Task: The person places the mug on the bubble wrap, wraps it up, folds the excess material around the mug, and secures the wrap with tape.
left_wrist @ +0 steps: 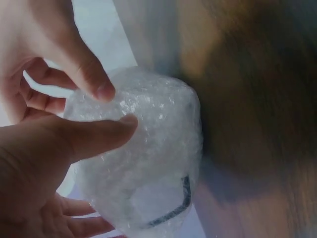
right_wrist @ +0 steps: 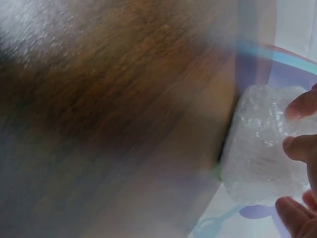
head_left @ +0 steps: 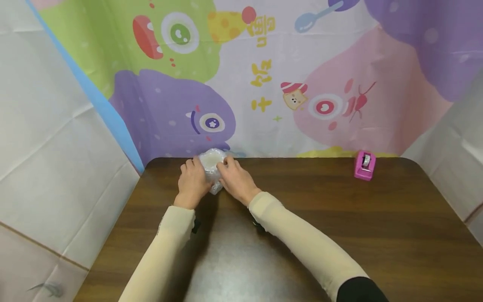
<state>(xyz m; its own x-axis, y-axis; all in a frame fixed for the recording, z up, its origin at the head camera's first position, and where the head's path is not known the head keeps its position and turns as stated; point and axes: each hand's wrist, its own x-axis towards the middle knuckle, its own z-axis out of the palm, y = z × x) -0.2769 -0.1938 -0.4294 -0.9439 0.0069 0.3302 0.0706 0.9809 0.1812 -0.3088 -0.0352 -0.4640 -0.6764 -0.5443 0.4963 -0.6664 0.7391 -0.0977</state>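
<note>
A bundle in clear bubble wrap (head_left: 213, 170) stands at the far edge of the table, with a pale round top. My left hand (head_left: 193, 182) grips its left side, thumb (left_wrist: 111, 133) laid along the wrap and fingers around the far side. From the other side my right hand (head_left: 237, 178) holds it, thumb close to the left thumb. In the left wrist view a black angled line (left_wrist: 173, 208) shows on the lower part of the bundle. I cannot tell what the wrap encloses.
A pink tape dispenser (head_left: 364, 165) with a roll of tape sits at the far right of the brown wooden table (head_left: 320, 201). Behind the table hangs a cartoon-printed cloth (head_left: 264, 138). Pale panels (head_left: 56, 138) flank it on both sides.
</note>
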